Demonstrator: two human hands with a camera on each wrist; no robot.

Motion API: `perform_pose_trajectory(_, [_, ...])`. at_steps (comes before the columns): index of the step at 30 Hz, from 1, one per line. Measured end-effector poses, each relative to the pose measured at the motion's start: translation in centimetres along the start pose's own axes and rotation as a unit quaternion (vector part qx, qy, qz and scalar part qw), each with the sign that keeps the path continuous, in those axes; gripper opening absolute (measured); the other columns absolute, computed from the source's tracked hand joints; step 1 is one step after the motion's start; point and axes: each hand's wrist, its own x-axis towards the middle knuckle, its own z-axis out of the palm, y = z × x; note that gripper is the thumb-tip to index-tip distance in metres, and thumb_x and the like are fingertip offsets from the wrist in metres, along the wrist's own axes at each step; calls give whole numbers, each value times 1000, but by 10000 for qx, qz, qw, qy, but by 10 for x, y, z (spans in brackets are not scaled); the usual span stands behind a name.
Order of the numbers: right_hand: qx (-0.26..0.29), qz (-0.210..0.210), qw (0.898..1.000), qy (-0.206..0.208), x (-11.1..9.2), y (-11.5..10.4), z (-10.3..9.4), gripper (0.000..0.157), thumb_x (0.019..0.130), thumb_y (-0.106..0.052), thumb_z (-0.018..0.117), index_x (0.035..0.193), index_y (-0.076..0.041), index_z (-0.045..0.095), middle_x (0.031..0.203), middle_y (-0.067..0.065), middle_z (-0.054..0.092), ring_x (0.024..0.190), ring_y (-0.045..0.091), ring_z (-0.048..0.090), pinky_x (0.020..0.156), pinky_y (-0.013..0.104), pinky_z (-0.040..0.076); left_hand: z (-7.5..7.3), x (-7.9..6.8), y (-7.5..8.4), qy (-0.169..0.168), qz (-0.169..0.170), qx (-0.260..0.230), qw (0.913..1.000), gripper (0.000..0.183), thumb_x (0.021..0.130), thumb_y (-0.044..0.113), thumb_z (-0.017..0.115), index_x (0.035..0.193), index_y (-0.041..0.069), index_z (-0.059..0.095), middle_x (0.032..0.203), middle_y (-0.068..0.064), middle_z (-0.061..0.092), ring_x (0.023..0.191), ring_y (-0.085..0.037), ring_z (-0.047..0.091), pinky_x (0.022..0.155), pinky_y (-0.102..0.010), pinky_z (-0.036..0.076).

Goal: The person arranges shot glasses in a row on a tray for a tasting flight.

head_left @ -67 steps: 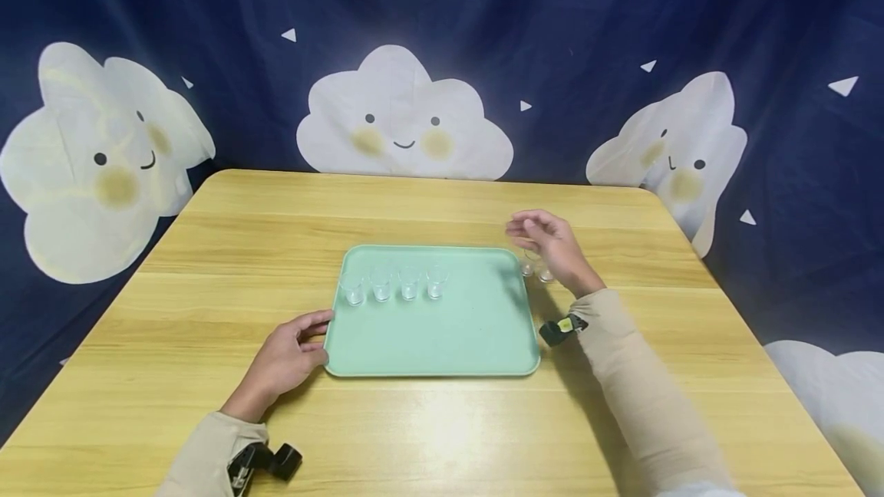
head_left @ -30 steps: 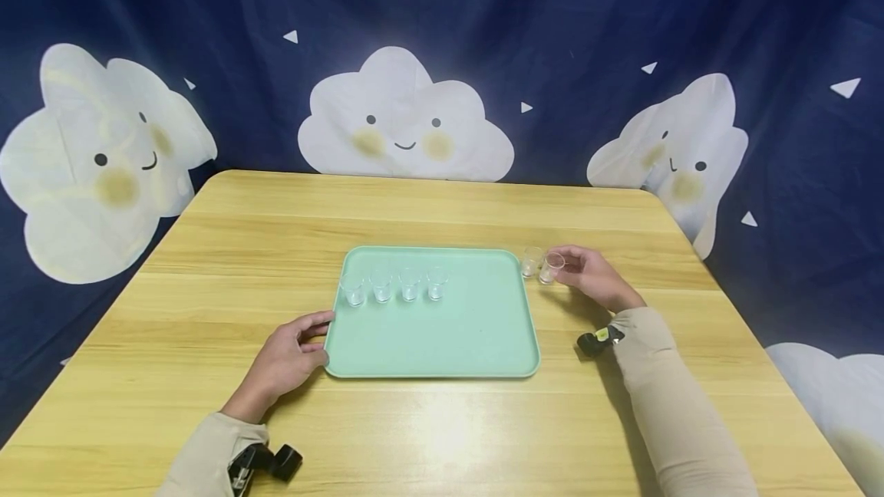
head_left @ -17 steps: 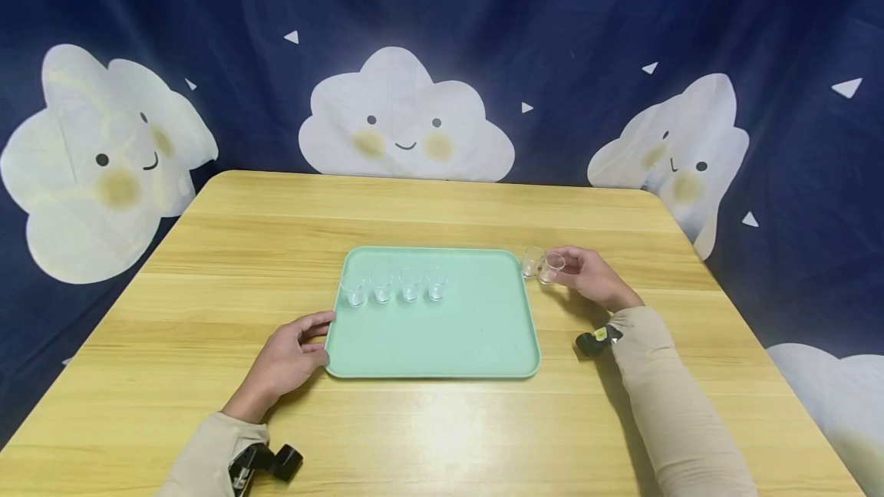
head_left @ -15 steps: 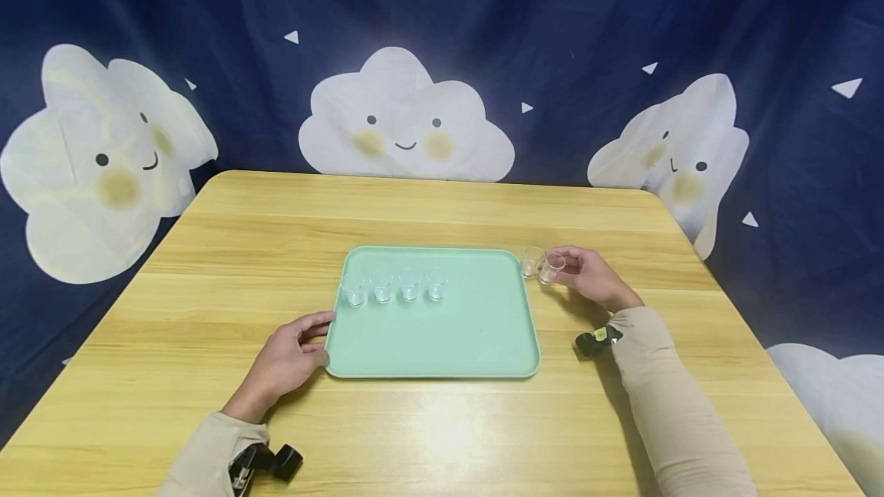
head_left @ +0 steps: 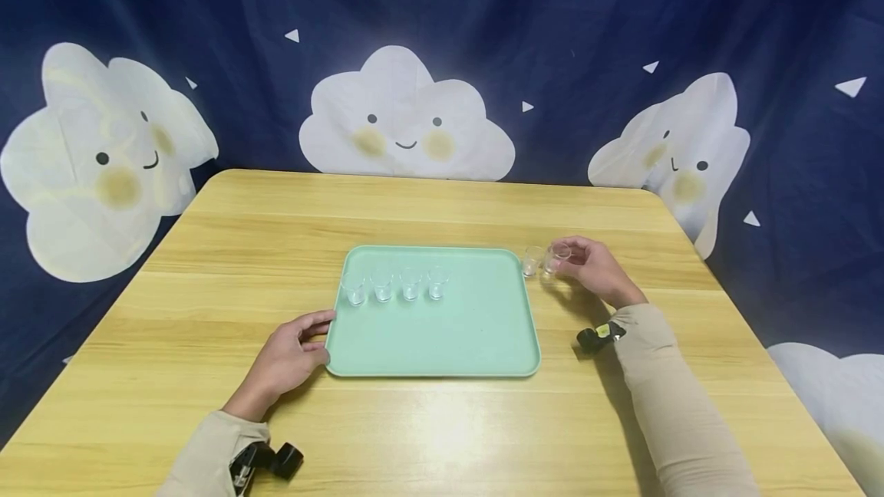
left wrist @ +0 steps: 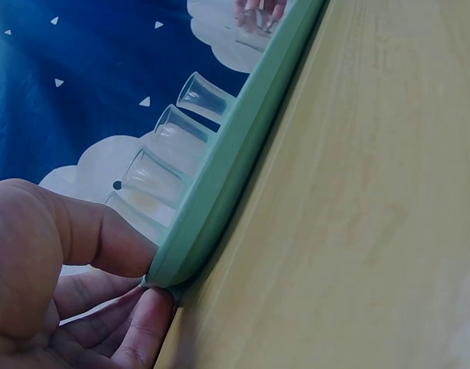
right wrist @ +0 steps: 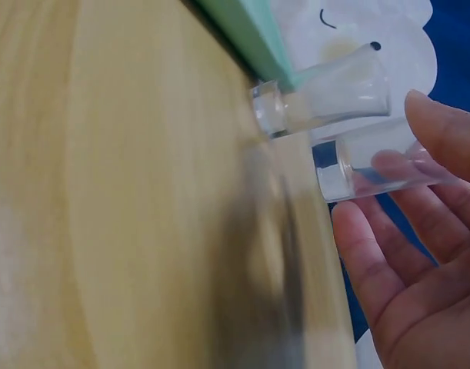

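Note:
My left hand (head_left: 286,355) pinches the left rim of a mint-green tray (head_left: 476,336); the left wrist view shows the thumb (left wrist: 115,242) against the tray's corner and fingertips below it. Several clear shot glasses (head_left: 410,284) stand upright in a row on the tray's left half. Beyond the tray's right edge, my right hand (head_left: 594,271) holds another shot glass (right wrist: 338,173) between thumb and fingers, its rim leaning slightly right in the head view. Just left of it, a second clear glass (head_left: 531,261) stands upright on the table, close to the tray's edge.
The light wooden table (head_left: 442,436) spreads around the tray. A dark blue curtain (head_left: 552,37) with white smiling clouds hangs behind it. Small black wrist cameras (head_left: 285,462) sit at both sleeves.
My right hand came down from above the two glasses right of the tray, took hold of the right-hand one, and has just raised and tilted it slightly. The left hand stays put.

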Motion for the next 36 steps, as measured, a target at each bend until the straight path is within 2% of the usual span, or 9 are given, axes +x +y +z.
perform_pose_trajectory(7, [83,-110,9995,284,1,-8,-2,44,90,-15,68,128,4,55,123,20,58,103,20,58,83,18,51,0,0,0,-14,13,27,10000,61,77,-3,57,138,-1,51,129,-22,56,110,-32,59,92,-37,53])
perform_pose_trajectory(12, [291,-261,9985,371,1,-17,-1,45,90,-13,68,128,7,53,121,20,58,100,11,59,84,18,51,0,0,1,-12,16,55,10000,61,77,-3,57,138,-1,51,129,-22,56,110,-32,59,91,-37,53])
perform_pose_trajectory(26, [347,-505,9972,421,-4,-41,1,43,90,-11,68,127,7,54,119,18,59,97,8,61,81,19,53,-1,-1,1,-22,24,52,10000,61,77,-3,57,138,-1,51,129,-22,56,110,-32,59,92,-38,52])
perform_pose_trajectory(31, [561,-773,9947,388,-4,-49,7,41,88,-4,68,124,11,53,115,20,60,95,7,62,82,19,54,-1,-1,1,-35,-6,49,10000,61,78,-3,57,139,0,50,130,-21,56,111,-32,58,93,-38,52])
perform_pose_trajectory(36, [711,-794,9938,320,-2,-51,15,40,87,-1,68,122,13,54,111,20,61,92,9,63,80,20,55,-1,-1,1,-48,-27,67,10000,61,79,-2,58,139,1,50,130,-21,56,111,-32,59,93,-39,52])
